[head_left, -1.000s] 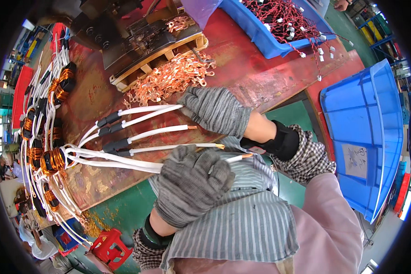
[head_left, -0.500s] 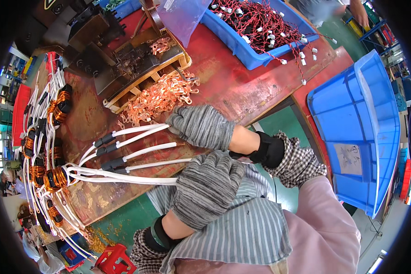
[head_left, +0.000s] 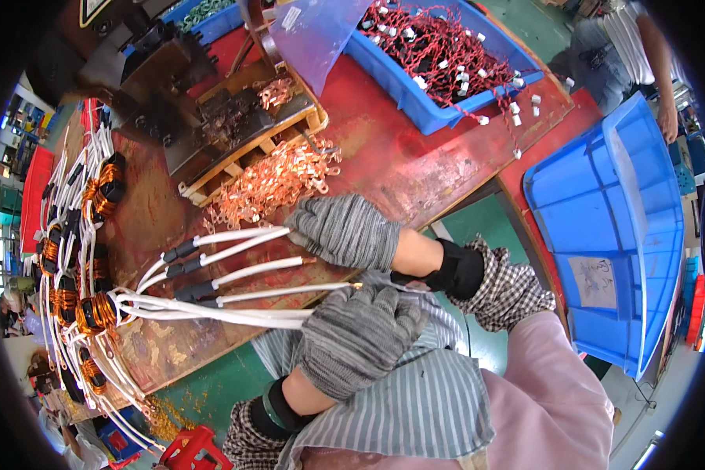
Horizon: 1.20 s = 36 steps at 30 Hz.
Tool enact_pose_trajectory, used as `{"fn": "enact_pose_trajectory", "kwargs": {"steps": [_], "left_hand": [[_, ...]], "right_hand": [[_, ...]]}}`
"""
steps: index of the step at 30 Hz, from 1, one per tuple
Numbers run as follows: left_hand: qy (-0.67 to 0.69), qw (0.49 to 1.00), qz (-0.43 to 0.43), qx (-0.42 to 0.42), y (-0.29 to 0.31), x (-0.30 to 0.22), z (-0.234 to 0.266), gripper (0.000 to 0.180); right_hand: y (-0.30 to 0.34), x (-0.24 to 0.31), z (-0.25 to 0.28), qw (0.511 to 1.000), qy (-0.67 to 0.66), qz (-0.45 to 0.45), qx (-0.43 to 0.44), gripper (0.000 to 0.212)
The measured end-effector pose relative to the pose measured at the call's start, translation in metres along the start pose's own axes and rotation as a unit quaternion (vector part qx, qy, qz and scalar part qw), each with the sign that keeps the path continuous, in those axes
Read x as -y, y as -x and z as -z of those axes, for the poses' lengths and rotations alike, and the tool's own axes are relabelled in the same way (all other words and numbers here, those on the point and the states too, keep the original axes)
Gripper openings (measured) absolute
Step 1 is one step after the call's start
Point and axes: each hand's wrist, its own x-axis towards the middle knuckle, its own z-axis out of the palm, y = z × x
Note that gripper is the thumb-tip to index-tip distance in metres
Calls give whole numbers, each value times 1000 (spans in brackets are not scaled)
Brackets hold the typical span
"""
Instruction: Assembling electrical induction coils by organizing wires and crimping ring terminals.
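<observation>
My left hand [head_left: 360,337], in a grey knit glove, is closed round several white sleeved wires [head_left: 219,312] running from a copper-wound coil [head_left: 96,312] at the table's left. One white wire [head_left: 290,290] with a bare end crosses above its fingers. My right hand [head_left: 346,233], gloved alike, is farther from me and closed on the ends of two white wires [head_left: 239,240]; its fingertips hide those ends. Between the hands another white wire [head_left: 258,269] ends free. Black sleeves [head_left: 189,291] sit partway along the wires. A pile of copper terminal lugs [head_left: 274,180] lies just beyond my right hand.
A dark metal press [head_left: 149,86] with a wooden-framed base stands at the far left. More wound coils [head_left: 106,188] lie along the left edge. A blue bin [head_left: 427,113] of red wires is at the back, a large blue crate [head_left: 580,204] at right. Another person's arm [head_left: 659,70] shows far right.
My left hand has shifted slightly down and right, its fingers loosening, and the bare-ended wire now shows above it. My right hand stays on its wires. The other person's arm moved lower.
</observation>
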Motion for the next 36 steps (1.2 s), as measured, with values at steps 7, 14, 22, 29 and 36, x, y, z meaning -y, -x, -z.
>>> {"fn": "enact_pose_trajectory", "kwargs": {"steps": [7,14,22,29,36], "left_hand": [[-15,999,1,-37,8,-6,-1,24],[3,996,-17,-84,4,-2,-8,24],[9,993,-34,-112,-1,0,-6,21],[-5,995,-15,-95,0,-4,-6,22],[5,998,-21,-54,5,1,-9,19]], "right_hand": [[-2,11,-2,1000,-8,11,-7,23],[-1,7,-2,999,-43,-3,-23,25],[2,1,-5,999,-18,12,-33,24],[0,6,5,995,-96,-26,-7,23],[-1,5,12,967,-243,-74,31,27]]}}
